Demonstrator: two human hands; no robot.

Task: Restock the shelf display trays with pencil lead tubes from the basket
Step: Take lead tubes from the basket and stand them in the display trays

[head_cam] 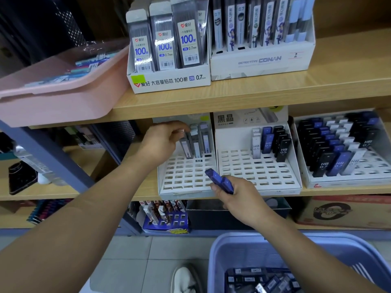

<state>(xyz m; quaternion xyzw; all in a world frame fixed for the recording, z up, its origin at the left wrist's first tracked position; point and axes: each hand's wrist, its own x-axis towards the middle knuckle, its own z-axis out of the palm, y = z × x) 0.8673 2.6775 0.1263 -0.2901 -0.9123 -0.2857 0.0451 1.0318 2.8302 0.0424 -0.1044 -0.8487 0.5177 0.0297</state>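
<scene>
Shelving (232, 98) of pale wood fills the upper view, with three white slotted trays side by side on its middle level. The left grip (163, 140) reaches toward twelve o'clock into the left tray (182, 182). Its fingertips are closed on the cap of the leftmost grey tube (186, 145) in the back row. Two more grey tubes stand upright just beside that one at three o'clock, and rows of open slots lie in front of them.

The right grip (239, 195) sits at five o'clock from the left one, near the tray's front right corner. It is clenched round blue tubes (220, 180), two as far as can be told, whose free ends point toward ten o'clock over the front slots.

The middle tray (254, 174) holds a few white, blue and black tubes marked HB 0.5 in its back rows. The right tray (338, 183), at three o'clock, is largely filled with black, blue and white tubes marked HB 0.7.

At five o'clock, at the bottom edge, the lilac basket (230, 250) holds a heap of loose tubes (260, 280). A pink bin (53, 100) sits tilted at ten o'clock on the upper level. Two white display boxes (169, 83) of packaged leads stand at twelve o'clock. A white shoe (184, 280) shows at six o'clock on the tiled floor.
</scene>
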